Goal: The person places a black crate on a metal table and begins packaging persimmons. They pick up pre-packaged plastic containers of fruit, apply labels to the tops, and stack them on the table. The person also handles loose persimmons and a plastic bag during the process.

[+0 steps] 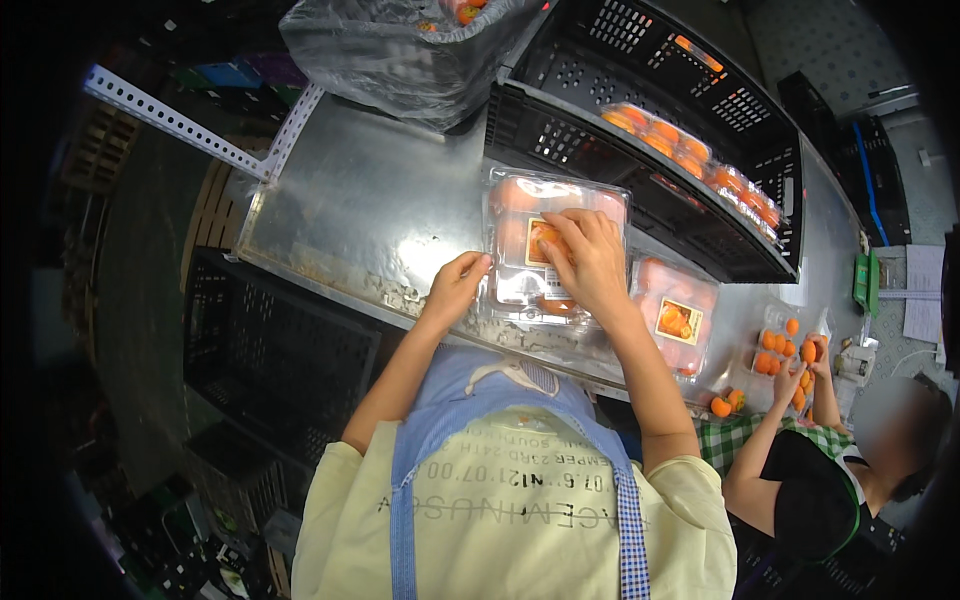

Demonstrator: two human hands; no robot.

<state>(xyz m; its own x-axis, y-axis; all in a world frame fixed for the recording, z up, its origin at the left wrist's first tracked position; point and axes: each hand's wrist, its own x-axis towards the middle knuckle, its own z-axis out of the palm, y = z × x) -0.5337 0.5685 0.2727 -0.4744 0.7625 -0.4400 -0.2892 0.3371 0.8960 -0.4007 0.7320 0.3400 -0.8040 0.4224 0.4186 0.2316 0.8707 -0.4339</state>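
Observation:
A clear plastic clamshell box [510, 262] of orange persimmons lies on the metal tabletop [360, 202] before me. My right hand [589, 259] rests on its lid, thumb and fingertips at the edges of a printed label [541, 241]. At the box's left edge is my left hand [456, 289], its thumb and fingertips close together; whether they pinch the rim cannot be told. To the right lies a second labelled clamshell box [679, 319] of persimmons, partly behind my right forearm.
Behind stands a black plastic crate [585, 142] holding packed boxes [660, 139]. A plastic-lined container [397, 67] is at the back left. At the right, a co-worker's hands [787, 382] handle persimmons over an open tray [772, 349]. Another black crate [277, 337] sits left, below the table edge.

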